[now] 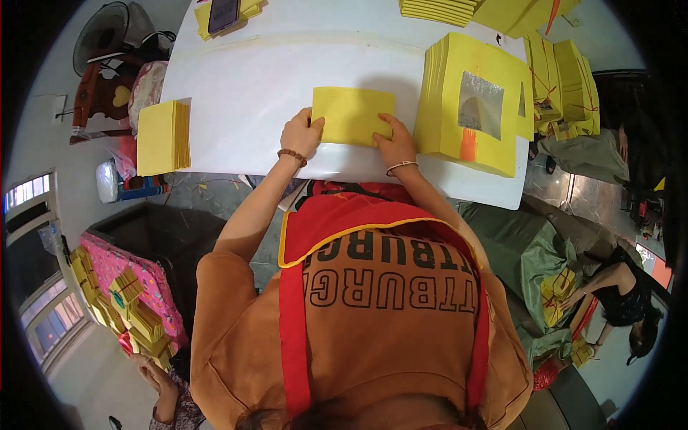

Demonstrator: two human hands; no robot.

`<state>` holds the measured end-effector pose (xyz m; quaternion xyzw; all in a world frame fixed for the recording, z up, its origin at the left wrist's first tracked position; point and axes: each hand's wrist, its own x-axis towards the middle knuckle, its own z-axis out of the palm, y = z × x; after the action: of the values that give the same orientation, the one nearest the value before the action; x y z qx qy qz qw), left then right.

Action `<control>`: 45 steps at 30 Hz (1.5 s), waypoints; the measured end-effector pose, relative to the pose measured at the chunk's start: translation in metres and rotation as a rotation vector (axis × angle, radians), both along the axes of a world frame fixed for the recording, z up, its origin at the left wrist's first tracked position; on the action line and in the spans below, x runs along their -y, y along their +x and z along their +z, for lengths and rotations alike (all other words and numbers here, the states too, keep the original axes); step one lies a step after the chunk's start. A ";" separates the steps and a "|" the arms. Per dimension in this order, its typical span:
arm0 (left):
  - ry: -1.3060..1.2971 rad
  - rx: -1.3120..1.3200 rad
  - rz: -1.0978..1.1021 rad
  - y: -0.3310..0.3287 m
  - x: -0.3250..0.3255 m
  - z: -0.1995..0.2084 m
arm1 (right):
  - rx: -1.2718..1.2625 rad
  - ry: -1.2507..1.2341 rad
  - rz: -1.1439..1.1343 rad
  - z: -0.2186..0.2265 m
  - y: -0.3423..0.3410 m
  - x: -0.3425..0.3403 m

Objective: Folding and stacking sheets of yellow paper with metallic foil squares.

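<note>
A folded yellow paper sheet [351, 115] lies at the near edge of the white table, between my two hands. My left hand [301, 136] grips its left edge, thumb on top and fingers round the side. At its lower right corner, my right hand [396, 145] pinches the paper with thumb and fingers. Close by on the right stands a tall stack of yellow paper sheets [446, 107], the top one bearing a silver foil square [481, 105] and an orange-red mark below it. Over at the table's left edge sits a pile of folded yellow papers [158, 139].
A phone [223, 14] rests on yellow papers at the far left of the white table [251, 86]. More yellow stacks [437, 10] lie at the far right. Tied yellow bundles [573, 82] stand beyond. Other people work at both sides, near yellow bundles [140, 308]. A fan [100, 39] stands far left.
</note>
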<state>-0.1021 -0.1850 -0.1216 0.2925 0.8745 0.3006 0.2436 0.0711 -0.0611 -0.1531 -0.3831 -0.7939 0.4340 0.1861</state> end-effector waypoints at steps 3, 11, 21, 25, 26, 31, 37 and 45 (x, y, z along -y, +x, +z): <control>-0.003 0.016 0.021 0.000 -0.003 0.001 | 0.045 0.004 -0.012 0.006 -0.001 0.001; -0.094 -0.030 -0.007 -0.012 -0.013 -0.010 | 0.119 0.053 -0.015 0.004 -0.005 -0.005; -0.169 -0.068 -0.076 -0.014 -0.014 -0.013 | 0.172 0.024 -0.003 0.004 -0.007 -0.009; -0.129 -0.096 -0.011 -0.012 -0.010 -0.017 | 0.179 0.007 0.000 0.006 -0.007 -0.005; -0.074 -0.074 -0.017 -0.011 -0.008 -0.013 | 0.214 -0.003 -0.001 0.009 -0.008 -0.004; -0.136 -0.064 -0.041 -0.007 -0.010 0.016 | 0.251 -0.037 -0.003 0.007 -0.011 -0.005; 0.295 -0.748 -0.766 0.022 -0.054 0.012 | 0.146 0.035 -0.029 0.009 -0.011 -0.014; 0.082 -0.660 -0.780 0.027 -0.037 -0.014 | 0.093 -0.236 -0.022 -0.029 -0.019 -0.002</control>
<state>-0.0746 -0.1484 -0.1359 0.6857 0.7181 0.1128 0.0371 0.0517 -0.0589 -0.1818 -0.4307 -0.7407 0.5042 0.1076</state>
